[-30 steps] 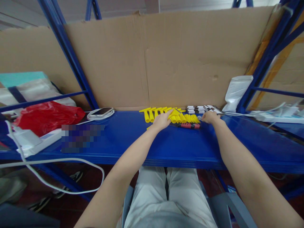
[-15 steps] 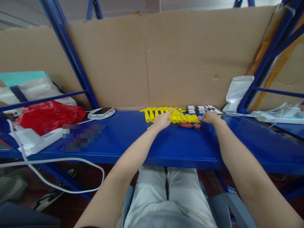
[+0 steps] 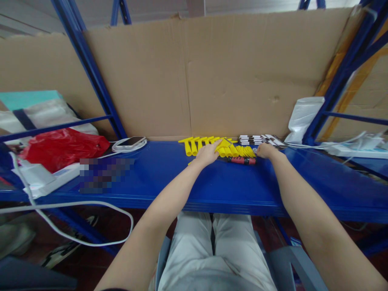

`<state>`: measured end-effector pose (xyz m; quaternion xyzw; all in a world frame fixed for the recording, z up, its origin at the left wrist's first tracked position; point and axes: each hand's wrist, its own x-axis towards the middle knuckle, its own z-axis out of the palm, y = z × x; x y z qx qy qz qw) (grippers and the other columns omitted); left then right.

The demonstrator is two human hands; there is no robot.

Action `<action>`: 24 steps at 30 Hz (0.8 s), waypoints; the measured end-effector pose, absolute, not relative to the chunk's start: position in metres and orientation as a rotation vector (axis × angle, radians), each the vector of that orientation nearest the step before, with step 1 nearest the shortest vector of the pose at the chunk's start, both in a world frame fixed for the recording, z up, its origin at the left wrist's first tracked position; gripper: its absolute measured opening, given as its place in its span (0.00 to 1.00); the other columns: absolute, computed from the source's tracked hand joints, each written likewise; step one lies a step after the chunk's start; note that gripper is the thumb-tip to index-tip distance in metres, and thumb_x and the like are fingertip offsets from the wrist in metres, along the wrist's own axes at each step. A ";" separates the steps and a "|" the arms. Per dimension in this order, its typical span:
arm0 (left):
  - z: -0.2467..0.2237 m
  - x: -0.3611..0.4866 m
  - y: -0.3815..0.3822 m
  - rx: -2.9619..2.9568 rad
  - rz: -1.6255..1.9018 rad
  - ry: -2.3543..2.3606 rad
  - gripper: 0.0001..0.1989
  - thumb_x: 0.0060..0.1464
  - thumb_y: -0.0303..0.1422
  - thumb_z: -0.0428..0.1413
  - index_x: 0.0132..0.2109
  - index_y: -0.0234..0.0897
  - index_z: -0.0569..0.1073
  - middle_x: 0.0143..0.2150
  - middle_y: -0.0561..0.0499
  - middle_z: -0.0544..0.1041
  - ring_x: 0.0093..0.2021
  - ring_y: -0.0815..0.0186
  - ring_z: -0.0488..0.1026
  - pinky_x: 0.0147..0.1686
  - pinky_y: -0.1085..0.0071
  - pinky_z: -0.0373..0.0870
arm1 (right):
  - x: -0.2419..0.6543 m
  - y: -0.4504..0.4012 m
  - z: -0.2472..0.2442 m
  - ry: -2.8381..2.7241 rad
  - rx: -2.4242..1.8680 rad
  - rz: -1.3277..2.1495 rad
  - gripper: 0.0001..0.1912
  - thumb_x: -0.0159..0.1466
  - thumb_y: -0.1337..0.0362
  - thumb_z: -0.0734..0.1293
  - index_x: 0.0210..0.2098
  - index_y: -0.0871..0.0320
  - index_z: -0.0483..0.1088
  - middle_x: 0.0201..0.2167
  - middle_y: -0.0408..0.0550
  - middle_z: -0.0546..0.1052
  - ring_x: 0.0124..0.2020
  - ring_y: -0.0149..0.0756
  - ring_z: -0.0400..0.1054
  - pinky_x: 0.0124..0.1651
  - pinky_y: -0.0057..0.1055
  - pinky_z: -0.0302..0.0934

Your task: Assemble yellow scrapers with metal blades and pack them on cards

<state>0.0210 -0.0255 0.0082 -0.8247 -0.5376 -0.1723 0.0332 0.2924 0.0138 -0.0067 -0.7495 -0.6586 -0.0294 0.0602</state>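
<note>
**Flat light, kinda soft detail**

Even, diffuse light across the cardboard (image 3: 236,72). Faint sheen on the blue tabletop (image 3: 151,169), shiny highlights on the red bag (image 3: 68,147). Way dimmer by the floor (image 3: 91,266). Stretched wide-angle look toward the edges, bit mushy on the yellow pieces (image 3: 233,151), plus a pixelated patch (image 3: 104,173) at left.

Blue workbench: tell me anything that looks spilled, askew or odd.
A white cable loops loosely past the front edge of the workbench at left, whereas another cable lies coiled farther back. A pixelated patch hides part of the top. I see no spill.
</note>
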 end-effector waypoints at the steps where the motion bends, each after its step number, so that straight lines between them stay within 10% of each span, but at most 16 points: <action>1: 0.008 0.021 -0.026 -2.539 -0.532 -1.659 0.32 0.57 0.30 0.48 0.68 0.45 0.51 0.51 0.43 0.75 0.51 0.54 0.72 0.50 0.58 0.68 | 0.290 0.013 -0.005 -2.002 -2.324 -0.085 0.20 0.57 0.69 0.61 0.47 0.72 0.72 0.41 0.70 0.76 0.46 0.49 0.72 0.46 0.35 0.64; 14: 0.008 0.024 -0.021 -2.763 -1.210 -1.545 0.29 0.49 0.23 0.52 0.60 0.39 0.66 0.49 0.42 0.76 0.47 0.55 0.73 0.49 0.61 0.67 | 0.275 0.001 0.007 -2.052 -2.391 -0.105 0.20 0.59 0.74 0.59 0.48 0.78 0.71 0.42 0.72 0.76 0.48 0.51 0.71 0.47 0.34 0.64; 19: 0.019 0.033 -0.030 -2.950 -1.717 -1.829 0.16 0.49 0.19 0.48 0.44 0.36 0.69 0.20 0.57 0.66 0.16 0.72 0.64 0.21 0.75 0.64 | 0.275 -0.001 0.007 -2.046 -2.349 -0.099 0.16 0.55 0.75 0.61 0.40 0.70 0.75 0.34 0.65 0.78 0.42 0.48 0.74 0.44 0.33 0.65; 24: 0.020 0.034 -0.035 -3.102 -1.930 -2.102 0.10 0.49 0.18 0.47 0.30 0.39 0.59 0.15 0.63 0.57 0.11 0.78 0.53 0.15 0.80 0.53 | 0.271 0.002 0.012 -1.925 -2.111 -0.081 0.13 0.50 0.77 0.62 0.34 0.64 0.74 0.35 0.59 0.78 0.41 0.45 0.73 0.43 0.33 0.65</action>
